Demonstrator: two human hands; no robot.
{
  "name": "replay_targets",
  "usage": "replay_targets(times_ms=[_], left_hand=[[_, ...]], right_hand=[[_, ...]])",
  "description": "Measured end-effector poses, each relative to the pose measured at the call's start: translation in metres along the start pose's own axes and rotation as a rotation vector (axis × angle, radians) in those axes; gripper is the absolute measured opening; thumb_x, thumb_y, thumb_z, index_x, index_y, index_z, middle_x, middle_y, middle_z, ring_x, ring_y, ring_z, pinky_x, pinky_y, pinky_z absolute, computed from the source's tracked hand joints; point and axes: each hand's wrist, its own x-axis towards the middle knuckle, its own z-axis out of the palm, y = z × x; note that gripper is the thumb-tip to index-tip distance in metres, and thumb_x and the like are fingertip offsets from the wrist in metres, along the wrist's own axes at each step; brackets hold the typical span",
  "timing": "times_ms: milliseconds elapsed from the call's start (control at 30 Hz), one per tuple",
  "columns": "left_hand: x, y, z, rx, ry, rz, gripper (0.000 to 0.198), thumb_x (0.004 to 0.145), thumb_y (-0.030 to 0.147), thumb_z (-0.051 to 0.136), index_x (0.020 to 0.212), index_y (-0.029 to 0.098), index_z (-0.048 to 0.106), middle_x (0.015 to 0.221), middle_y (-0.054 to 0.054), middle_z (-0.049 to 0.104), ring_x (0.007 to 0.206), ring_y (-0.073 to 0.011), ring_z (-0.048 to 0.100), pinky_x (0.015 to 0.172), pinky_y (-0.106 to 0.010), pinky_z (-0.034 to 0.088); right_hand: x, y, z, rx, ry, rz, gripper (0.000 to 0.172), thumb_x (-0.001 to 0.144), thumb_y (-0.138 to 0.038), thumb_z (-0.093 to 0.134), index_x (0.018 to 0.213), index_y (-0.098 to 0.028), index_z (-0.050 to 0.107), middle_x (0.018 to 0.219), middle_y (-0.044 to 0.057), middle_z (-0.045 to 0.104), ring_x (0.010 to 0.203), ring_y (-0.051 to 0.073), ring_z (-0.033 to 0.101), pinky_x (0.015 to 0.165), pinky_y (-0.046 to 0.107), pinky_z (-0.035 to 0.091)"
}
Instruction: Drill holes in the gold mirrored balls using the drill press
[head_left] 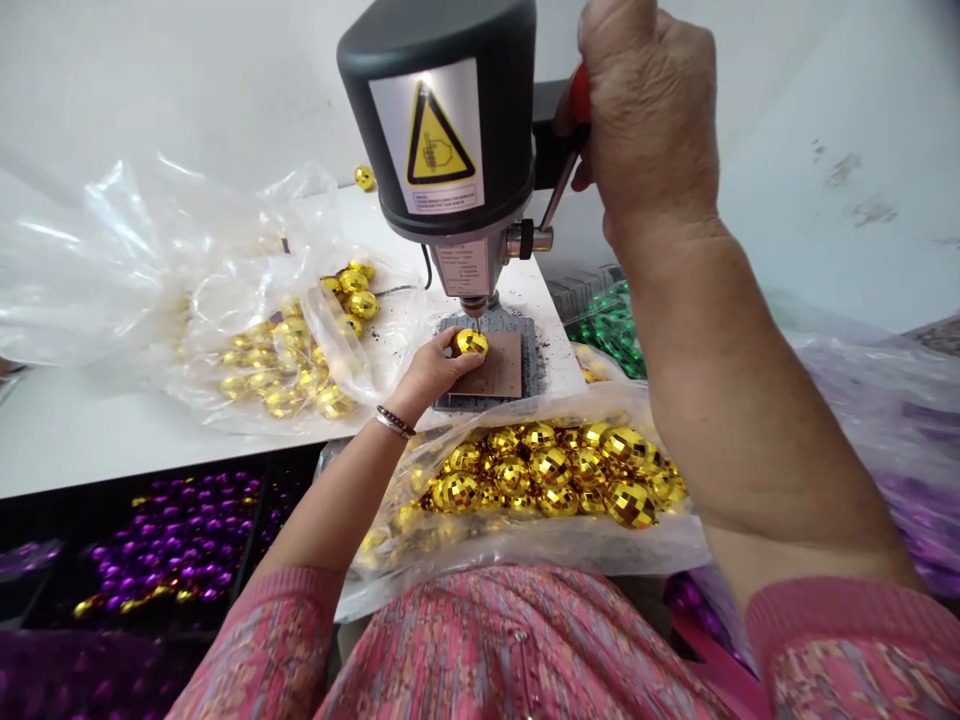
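My left hand (439,368) pinches a shiny gold mirrored ball (470,345) between thumb and fingers. The ball sits above a brown board (495,365) on the grey base (531,350) of a drill press (442,120), right under its chuck and thin bit. Whether the bit touches the ball I cannot tell. Up at the right, my right hand (649,110) is wrapped round the red-knobbed lever (579,95) of the press. A yellow warning triangle marks the black motor housing.
An open plastic bag of gold balls (551,468) lies in front of my lap. Another clear bag (285,350) with gold balls is on the white table (172,410). Purple balls (180,540) fill a black tray at lower left; green ones (619,320) are behind at right.
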Motion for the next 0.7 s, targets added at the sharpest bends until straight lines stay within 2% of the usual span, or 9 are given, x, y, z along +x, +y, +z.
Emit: replay_targets(times_ms=[100,233,400,500,600,700], left_hand=[[-0.001,0.006,0.001,0.053,-0.031,-0.006,0.06,0.071,0.034,0.081,0.127,0.017,0.07,0.101,-0.004,0.076,0.09,-0.0204,0.067,0.082,-0.028,0.053],[-0.003,0.011,0.005,0.11,-0.021,0.095,0.065,0.068,0.025,0.083,0.131,0.015,0.069,0.12,-0.008,0.074,0.102,-0.0222,0.067,0.094,-0.031,0.052],[-0.005,0.011,0.01,0.042,-0.057,0.067,0.071,0.07,0.021,0.082,0.138,0.012,0.065,0.114,-0.007,0.076,0.1,-0.0215,0.068,0.095,-0.03,0.052],[-0.005,0.009,0.012,0.018,-0.045,0.07,0.074,0.069,0.022,0.082,0.14,0.013,0.063,0.109,-0.006,0.076,0.099,-0.0211,0.068,0.095,-0.031,0.051],[-0.005,0.007,0.013,0.027,-0.033,0.073,0.075,0.07,0.023,0.083,0.142,0.015,0.063,0.108,-0.004,0.076,0.097,-0.0199,0.068,0.094,-0.03,0.051],[-0.004,0.005,0.013,0.027,-0.034,0.068,0.076,0.07,0.023,0.082,0.143,0.016,0.062,0.109,-0.004,0.076,0.095,-0.019,0.067,0.092,-0.029,0.051]], right_hand=[[0.0,0.001,0.0,0.007,0.013,-0.021,0.043,0.102,-0.029,0.033,0.061,-0.017,0.033,0.055,-0.005,0.037,0.063,0.003,0.029,0.062,0.015,0.029],[-0.001,0.002,0.0,0.016,0.009,-0.044,0.043,0.103,-0.029,0.035,0.061,-0.018,0.034,0.054,-0.004,0.044,0.063,0.003,0.033,0.064,0.017,0.032],[-0.007,-0.004,-0.004,0.052,-0.009,-0.035,0.04,0.098,-0.029,0.045,0.061,-0.016,0.044,0.056,-0.004,0.048,0.064,0.003,0.042,0.067,0.018,0.036],[-0.023,-0.013,-0.013,-0.036,-0.038,-0.068,0.035,0.094,-0.028,0.05,0.062,-0.015,0.045,0.061,-0.004,0.046,0.065,0.003,0.038,0.063,0.02,0.032],[-0.049,-0.017,-0.025,-0.213,-0.097,-0.138,0.033,0.092,-0.027,0.051,0.062,-0.017,0.038,0.06,-0.005,0.04,0.06,0.003,0.033,0.06,0.023,0.027],[-0.08,-0.011,-0.032,-0.297,-0.115,-0.203,0.025,0.088,-0.027,0.051,0.067,-0.018,0.041,0.062,-0.005,0.043,0.061,0.004,0.037,0.062,0.023,0.03]])
